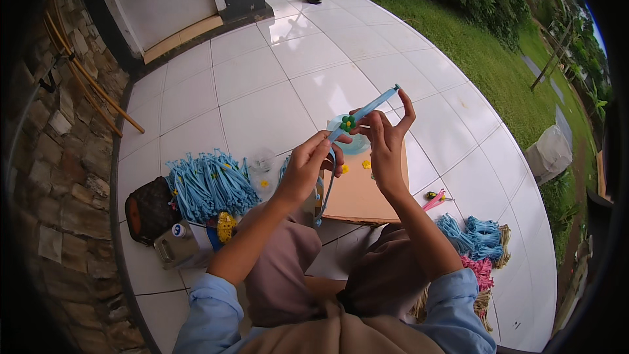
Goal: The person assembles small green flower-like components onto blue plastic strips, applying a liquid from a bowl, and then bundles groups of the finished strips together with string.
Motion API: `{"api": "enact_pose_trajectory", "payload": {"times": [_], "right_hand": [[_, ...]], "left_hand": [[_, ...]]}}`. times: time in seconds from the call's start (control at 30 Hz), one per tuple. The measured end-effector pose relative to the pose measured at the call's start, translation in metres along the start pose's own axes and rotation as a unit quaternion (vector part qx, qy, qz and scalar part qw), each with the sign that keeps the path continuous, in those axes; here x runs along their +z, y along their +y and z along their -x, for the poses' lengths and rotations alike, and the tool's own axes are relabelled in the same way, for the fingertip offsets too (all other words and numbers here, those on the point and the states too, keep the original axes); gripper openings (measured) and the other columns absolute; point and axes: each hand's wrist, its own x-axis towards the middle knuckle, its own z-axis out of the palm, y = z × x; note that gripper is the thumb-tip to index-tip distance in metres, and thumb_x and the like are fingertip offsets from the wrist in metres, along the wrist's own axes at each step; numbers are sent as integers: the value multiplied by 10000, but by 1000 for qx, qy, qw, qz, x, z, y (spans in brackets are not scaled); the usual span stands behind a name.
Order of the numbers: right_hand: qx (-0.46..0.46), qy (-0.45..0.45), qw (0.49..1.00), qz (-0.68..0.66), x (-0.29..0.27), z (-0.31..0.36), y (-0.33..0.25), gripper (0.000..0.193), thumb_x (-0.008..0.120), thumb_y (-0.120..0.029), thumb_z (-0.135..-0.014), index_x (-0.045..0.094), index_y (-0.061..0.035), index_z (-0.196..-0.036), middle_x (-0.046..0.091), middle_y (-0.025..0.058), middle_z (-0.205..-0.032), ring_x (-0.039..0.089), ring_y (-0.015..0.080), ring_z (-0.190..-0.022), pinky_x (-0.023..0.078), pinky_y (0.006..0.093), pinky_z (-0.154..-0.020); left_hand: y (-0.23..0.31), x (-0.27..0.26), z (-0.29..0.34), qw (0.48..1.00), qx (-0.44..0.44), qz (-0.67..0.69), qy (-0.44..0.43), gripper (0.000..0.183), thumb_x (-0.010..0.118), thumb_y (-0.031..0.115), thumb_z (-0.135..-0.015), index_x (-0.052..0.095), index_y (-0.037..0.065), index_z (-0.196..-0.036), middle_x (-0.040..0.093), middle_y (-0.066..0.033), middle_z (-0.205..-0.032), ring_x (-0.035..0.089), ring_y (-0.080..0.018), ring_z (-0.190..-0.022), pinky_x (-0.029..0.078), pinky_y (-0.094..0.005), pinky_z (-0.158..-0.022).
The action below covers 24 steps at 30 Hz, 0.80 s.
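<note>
Between both hands a light blue ribbon-like strap (377, 103) runs slantwise over a cardboard sheet. A small green flower (348, 123) with a yellow centre sits on the strap. My left hand (310, 160) pinches the strap's lower part, just left of the flower, and a thin blue tail (325, 190) hangs below it. On the other side, my right hand (388, 137) has its thumb and fingers closed near the flower. One raised finger of that hand reaches the strap's far tip, which is dark. How the fingertips grip behind the strap is partly hidden.
Cardboard (357, 200) lies before my knees with yellow flower pieces (366, 164) and a light blue bowl (356, 144). A heap of blue straps (213, 187) and a dark bag (149, 210) are left. Pink-handled scissors (434, 201) and blue bundles (483, 237) are right.
</note>
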Motion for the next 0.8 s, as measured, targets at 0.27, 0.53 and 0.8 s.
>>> {"api": "enact_pose_trajectory", "payload": {"times": [0.27, 0.53, 0.8], "right_hand": [[224, -287, 914, -178, 3, 14, 21, 706, 452, -291, -928, -61, -63, -1357, 483, 186, -1244, 447, 256, -1181, 261, 391, -1045], [77, -258, 962, -45, 26, 29, 8, 658, 533, -36, -865, 78, -118, -1332, 579, 139, -992, 561, 169, -879, 481, 304, -781], [102, -288, 952, -33, 14, 15, -4, 569, 508, -28, -878, 131, -88, -1300, 614, 115, -893, 576, 150, -718, 488, 274, -673]], "left_hand": [[42, -27, -36, 961, 78, 235, 120, 374, 376, 221, -957, 444, -26, -1230, 529, -165, -1106, 520, -251, -1094, 445, -366, -954], [32, -72, -35, 981, 45, 123, 140, 395, 433, 277, -935, 455, -11, -1205, 497, -182, -1197, 492, -279, -1123, 412, -394, -968], [44, -40, 8, 649, 318, -689, 53, 649, 685, 55, -659, 409, 116, -1243, 510, -95, -1103, 501, -238, -1058, 433, -382, -889]]}}
